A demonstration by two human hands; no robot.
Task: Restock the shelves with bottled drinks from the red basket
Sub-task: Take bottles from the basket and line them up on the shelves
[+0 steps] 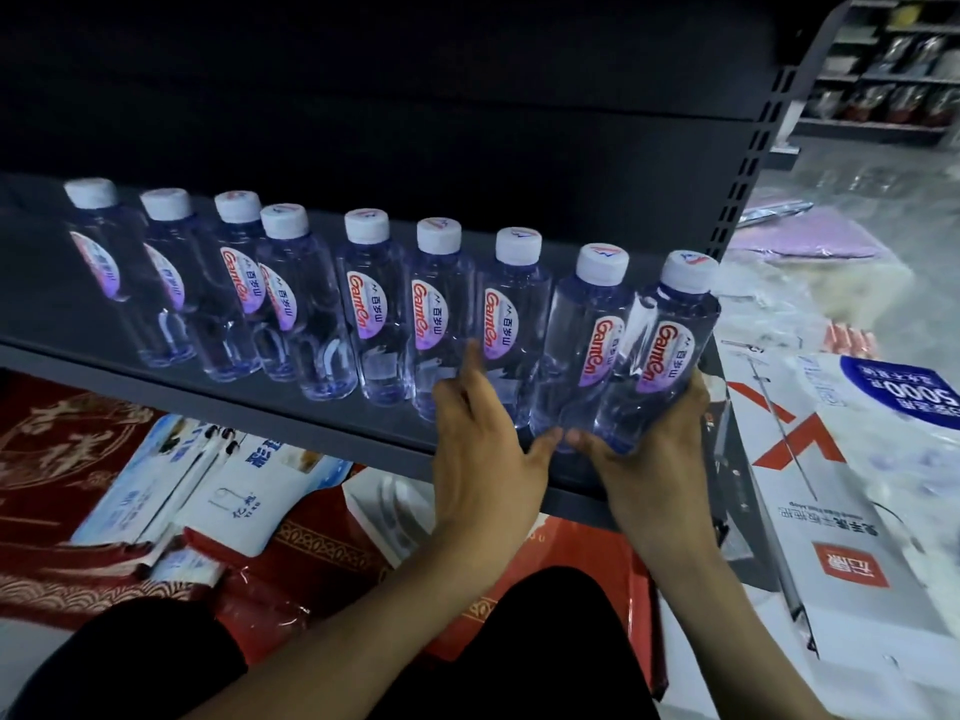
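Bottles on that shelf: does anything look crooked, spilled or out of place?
Nothing looks spilled or damaged. The fourth bottle from the left stands forward of the row, crowding the third bottle, so the line is uneven. The rightmost bottle, gripped by the right hand, sits near the front right corner of the shelf.

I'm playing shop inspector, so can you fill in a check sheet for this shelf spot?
Surface: dark shelf, one row of bottles along it.
Job's things: nine water bottles standing; rightmost bottle at the shelf's end.
Clutter: red packets and white boxes under the shelf.
Grips: left hand flat against the bottles; right hand holds the rightmost bottle's base.
Cables: nothing seen.
Surroundings: white packaging on the floor, far shelves behind.
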